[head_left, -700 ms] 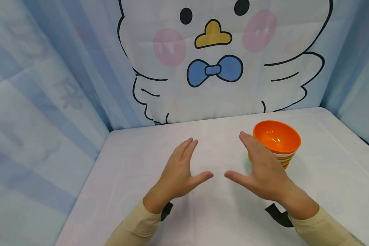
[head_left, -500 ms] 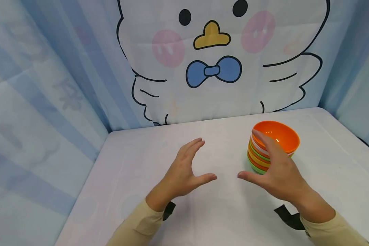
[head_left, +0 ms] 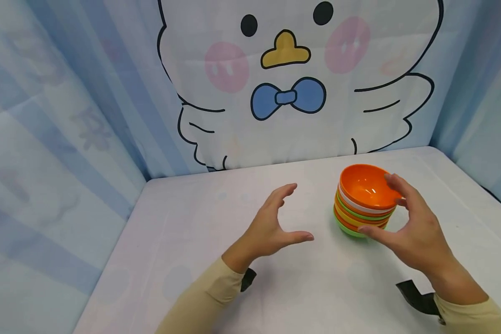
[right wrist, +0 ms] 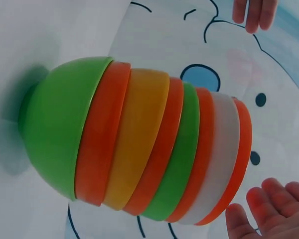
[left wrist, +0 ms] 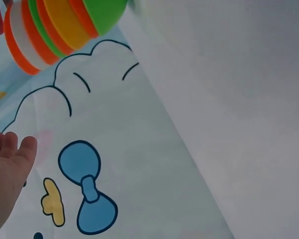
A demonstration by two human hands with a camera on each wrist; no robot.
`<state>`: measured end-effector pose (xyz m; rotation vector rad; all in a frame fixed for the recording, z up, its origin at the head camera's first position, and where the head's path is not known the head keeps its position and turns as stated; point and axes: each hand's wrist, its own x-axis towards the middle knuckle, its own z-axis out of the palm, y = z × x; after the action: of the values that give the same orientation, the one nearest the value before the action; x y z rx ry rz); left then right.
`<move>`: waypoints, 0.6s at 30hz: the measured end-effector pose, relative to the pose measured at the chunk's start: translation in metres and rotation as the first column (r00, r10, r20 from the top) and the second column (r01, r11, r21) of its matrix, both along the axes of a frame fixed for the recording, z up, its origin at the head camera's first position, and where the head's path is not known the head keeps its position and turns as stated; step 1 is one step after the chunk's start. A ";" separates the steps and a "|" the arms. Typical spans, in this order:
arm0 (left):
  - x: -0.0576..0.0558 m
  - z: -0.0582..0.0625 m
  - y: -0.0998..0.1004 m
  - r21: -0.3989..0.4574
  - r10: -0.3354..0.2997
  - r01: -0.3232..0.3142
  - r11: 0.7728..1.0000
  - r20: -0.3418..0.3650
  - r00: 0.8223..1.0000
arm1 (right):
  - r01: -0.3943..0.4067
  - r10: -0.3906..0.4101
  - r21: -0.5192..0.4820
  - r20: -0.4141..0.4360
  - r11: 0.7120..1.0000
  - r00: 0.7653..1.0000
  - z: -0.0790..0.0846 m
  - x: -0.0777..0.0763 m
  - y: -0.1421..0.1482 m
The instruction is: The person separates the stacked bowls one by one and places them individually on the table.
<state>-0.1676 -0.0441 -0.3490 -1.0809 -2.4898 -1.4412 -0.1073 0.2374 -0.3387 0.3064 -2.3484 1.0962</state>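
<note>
A nested stack of several plastic bowls (head_left: 361, 211) stands upright on the white tabletop, with an orange bowl (head_left: 365, 185) on top and a green bowl (right wrist: 60, 129) at the bottom. White, orange, yellow and green bands show between. My right hand (head_left: 419, 234) is at the stack's right side, thumb and fingers spread apart. Its fingertips are right at the top rim, and its thumb overlaps the lower front of the stack in the head view. Left of the stack, my left hand (head_left: 267, 232) hovers over the table with a wide gap between thumb and fingers, holding nothing.
The table (head_left: 183, 260) has a pale cloth. Behind it hangs a curtain (head_left: 292, 134) printed with a cartoon character in a blue bow tie. More blue curtains (head_left: 46, 185) enclose both sides. A dark strap (head_left: 419, 299) shows by the right wrist.
Both hands have moved right. My right hand has passed from in front of the bowl stack to its right side, uncovering it; my left hand has come nearer the stack.
</note>
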 end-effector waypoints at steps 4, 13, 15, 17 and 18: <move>-0.003 0.001 0.013 -0.001 -0.004 0.004 1.000 0.037 0.999 | 0.041 -0.041 -0.012 0.016 0.999 0.999 -0.002 -0.003 0.009; -0.013 0.002 0.037 -0.030 0.046 -0.042 0.999 0.117 0.992 | 0.099 -0.099 0.009 0.169 0.995 0.981 -0.011 -0.013 0.029; -0.016 0.001 0.042 -0.024 0.037 -0.035 0.999 0.114 0.993 | 0.103 -0.103 0.012 0.206 0.995 0.973 -0.014 -0.017 0.032; -0.019 0.002 0.048 -0.020 0.033 -0.031 0.999 0.110 0.993 | 0.096 -0.095 0.005 0.238 0.995 0.967 -0.018 -0.021 0.035; -0.021 0.002 0.050 -0.020 0.032 -0.030 0.999 0.112 0.993 | 0.091 -0.088 0.000 0.252 0.996 0.964 -0.019 -0.023 0.035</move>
<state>-0.1881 0.0063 -0.3475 -0.9851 -2.5884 -1.5144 -0.1302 0.2728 -0.3580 0.0569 -2.5476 1.1630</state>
